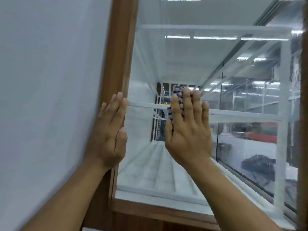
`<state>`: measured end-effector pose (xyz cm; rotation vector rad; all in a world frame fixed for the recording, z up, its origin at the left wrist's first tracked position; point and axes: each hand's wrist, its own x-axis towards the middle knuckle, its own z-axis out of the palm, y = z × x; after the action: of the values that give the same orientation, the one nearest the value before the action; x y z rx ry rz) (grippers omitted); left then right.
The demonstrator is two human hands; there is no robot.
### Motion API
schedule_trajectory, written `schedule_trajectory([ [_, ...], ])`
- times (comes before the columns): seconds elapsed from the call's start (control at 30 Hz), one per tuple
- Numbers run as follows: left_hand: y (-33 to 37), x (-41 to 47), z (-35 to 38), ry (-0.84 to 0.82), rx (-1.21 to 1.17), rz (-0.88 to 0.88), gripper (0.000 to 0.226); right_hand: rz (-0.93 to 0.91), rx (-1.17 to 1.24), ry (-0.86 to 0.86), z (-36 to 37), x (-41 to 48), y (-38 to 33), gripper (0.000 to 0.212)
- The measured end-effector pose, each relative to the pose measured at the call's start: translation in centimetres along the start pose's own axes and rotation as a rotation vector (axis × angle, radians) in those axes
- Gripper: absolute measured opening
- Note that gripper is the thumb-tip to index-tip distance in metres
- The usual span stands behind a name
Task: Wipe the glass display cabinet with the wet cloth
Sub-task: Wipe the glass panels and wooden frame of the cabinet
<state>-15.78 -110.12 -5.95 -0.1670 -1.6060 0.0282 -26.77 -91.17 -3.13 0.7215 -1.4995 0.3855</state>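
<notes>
On cabinet glass (183, 60), cloth (177, 92) under right hand (188, 130); white shelves (241, 115) inside

The right hand (188, 129) presses a blue-and-white cloth (177, 97) flat against the glass display cabinet (183, 55), fingers straight and spread. The left hand (110, 130) rests open on the cabinet's brown wooden frame (121, 47), beside a pale wall (50, 80). White shelves (233, 114) show through the glass.
</notes>
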Motion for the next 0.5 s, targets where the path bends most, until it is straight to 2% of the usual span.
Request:
schedule_trajectory([
  [0.23,-0.1,0.1,0.0,0.003,-0.034,-0.035,0.069,-0.150,0.041,-0.072,3.5,-1.2,-9.7,0.063],
  [0.37,0.1,0.2,-0.1,-0.016,-0.001,-0.026,0.070,-0.149,0.065,-0.042,3.7,-2.6,-9.5,0.061],
  [0.5,0.9,0.2,0.4,-0.043,0.095,-0.005,0.071,-0.136,0.054,-0.028,2.4,-4.1,-6.4,0.060],
])
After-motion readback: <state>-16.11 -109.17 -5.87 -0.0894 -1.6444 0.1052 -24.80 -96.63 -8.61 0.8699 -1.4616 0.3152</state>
